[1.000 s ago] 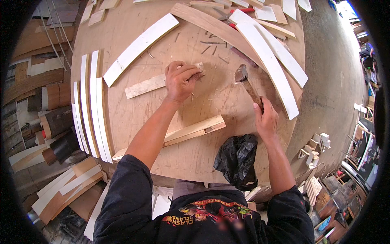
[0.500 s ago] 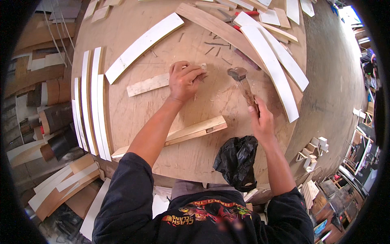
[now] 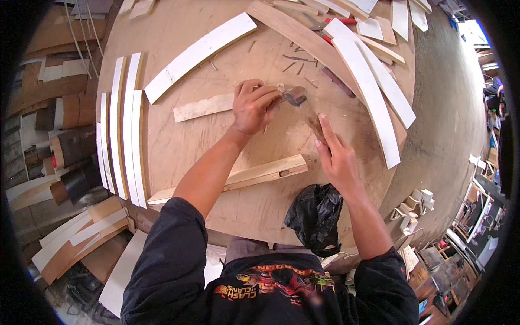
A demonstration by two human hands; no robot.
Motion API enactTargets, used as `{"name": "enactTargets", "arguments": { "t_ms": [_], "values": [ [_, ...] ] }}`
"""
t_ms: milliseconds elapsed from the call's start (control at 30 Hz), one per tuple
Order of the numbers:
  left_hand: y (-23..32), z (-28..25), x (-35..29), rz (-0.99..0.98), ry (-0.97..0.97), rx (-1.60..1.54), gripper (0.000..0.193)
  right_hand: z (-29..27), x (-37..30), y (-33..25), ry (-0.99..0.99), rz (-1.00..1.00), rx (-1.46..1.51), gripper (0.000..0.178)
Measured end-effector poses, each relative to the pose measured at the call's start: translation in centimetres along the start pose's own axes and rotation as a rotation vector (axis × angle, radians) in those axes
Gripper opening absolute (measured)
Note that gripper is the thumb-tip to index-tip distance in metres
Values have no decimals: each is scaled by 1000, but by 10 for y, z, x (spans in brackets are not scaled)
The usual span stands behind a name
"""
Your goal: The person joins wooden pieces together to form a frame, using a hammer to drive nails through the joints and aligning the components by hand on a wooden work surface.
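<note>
"Grips?"
"R grip [image 3: 337, 157] clamped on 1 hammer [image 3: 296, 96], blurry. L grip [image 3: 255, 105] over 1 wood strip [image 3: 203, 108], flat on tabletop [image 3: 168, 146]; fingertips hidden, can't tell if together."
"Further out?"
"1 blk plastic bag [image 3: 314, 214], 2 white curved boards [image 3: 371, 97] far R. Blk T-shirt [image 3: 260, 309] w/ yellow lettering, upside down."

At one table [image 3: 168, 151] there were one hammer [image 3: 297, 98], one short pale stick [image 3: 203, 108] near the middle, one black plastic bag [image 3: 314, 211], one brown curved board [image 3: 303, 38], three wide white curved boards [image 3: 196, 54] and at least four narrow white strips [image 3: 137, 146].
</note>
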State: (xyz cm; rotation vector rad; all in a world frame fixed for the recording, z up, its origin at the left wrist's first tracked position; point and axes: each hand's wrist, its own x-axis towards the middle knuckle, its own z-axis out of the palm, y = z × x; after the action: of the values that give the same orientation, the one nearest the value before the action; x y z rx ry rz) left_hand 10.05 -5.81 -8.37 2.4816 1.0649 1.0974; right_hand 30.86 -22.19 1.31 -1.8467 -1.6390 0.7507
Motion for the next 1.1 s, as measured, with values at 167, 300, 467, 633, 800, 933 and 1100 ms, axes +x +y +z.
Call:
{"name": "enactTargets", "arguments": {
  "t_ms": [167, 300, 467, 633, 800, 933, 1100],
  "values": [
    [1, -2, 0, -22, -5, 28, 22, 0, 3, -12, 81, -83, 58, 61],
    [-1, -3, 0, -10, -11, 27, 22, 3, 5, -10, -19, -69, -150, 61],
    [0, -2, 0, -20, 3, -8, 25, -4, 1, -21, 27, -86, -96, 61],
    [-1, -5, 0, -33, -32, -5, 25, 6, 1, -14, -31, -48, -204, 62],
    [-2, 1, -4, -21, 1, -5, 25, 7, -5, -13, 85, -84, -32, 62],
    [-5, 3, -5, -4, -59, -6, 28, 3, 0, -15, -50, 16, -189, 62],
    [-13, -23, -3, 10, -108, -165, 36, -6, -13, -4, 110, 34, 25, 61]
  ]
}}
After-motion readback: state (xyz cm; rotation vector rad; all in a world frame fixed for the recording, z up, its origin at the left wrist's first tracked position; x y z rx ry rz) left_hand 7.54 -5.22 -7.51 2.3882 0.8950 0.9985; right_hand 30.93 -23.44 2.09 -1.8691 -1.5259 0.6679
